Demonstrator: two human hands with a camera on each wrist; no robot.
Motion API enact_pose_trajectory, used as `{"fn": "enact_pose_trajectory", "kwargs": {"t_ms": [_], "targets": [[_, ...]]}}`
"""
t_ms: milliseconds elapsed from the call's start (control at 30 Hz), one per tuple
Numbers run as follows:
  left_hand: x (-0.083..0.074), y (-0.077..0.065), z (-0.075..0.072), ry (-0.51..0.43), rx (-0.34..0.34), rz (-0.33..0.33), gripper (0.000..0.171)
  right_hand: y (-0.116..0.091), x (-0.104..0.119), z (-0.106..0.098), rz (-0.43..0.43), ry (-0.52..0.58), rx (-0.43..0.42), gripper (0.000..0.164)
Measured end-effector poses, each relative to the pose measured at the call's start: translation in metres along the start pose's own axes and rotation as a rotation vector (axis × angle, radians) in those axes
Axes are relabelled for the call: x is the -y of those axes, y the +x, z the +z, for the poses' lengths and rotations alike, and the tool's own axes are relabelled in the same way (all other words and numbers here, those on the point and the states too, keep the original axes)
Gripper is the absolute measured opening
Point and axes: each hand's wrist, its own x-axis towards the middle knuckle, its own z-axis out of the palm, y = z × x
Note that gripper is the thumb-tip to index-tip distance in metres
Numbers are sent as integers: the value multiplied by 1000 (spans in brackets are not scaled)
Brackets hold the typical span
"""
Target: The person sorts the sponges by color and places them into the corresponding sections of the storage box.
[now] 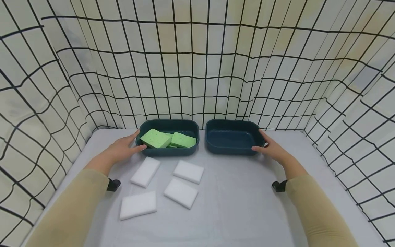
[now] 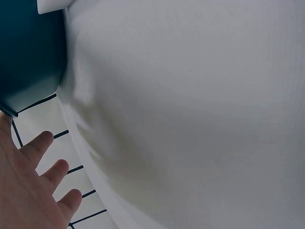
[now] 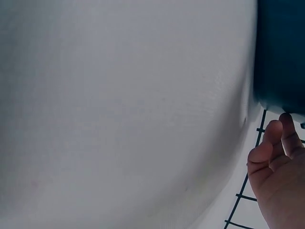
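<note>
At the back of the table stand two dark teal rectangular bins side by side. Several green sponges (image 1: 156, 138) lie in the left bin (image 1: 168, 151); the right bin (image 1: 234, 151) shows its bare bottom. My left hand (image 1: 123, 148) is at the left bin's outer end, thumb and index finger spread along its rim. In the left wrist view its other fingers (image 2: 56, 171) point loosely outward below the bin's rim. At the outer end of the right bin, my right hand (image 1: 274, 147) touches the rim with thumb and forefinger, its remaining fingers (image 3: 274, 136) loosely bent.
Several white sponge blocks (image 1: 180, 192) lie on the white-covered table (image 1: 240, 199), in front of the left bin. Black netting (image 1: 197, 65) over pale cloth rises behind the bins and along both sides.
</note>
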Motion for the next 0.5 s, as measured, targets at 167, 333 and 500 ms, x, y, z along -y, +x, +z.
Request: {"fn": "enact_pose_trajectory", "kwargs": {"t_ms": [167, 333, 500], "targets": [[-4, -2, -2, -6, 8, -7, 104, 1, -3, 1, 19, 17, 3, 109], [-5, -2, -2, -7, 9, 0, 104, 2, -4, 1, 32, 23, 6, 110], [-3, 0, -1, -33, 10, -4, 104, 3, -5, 1, 38, 42, 16, 109]]}}
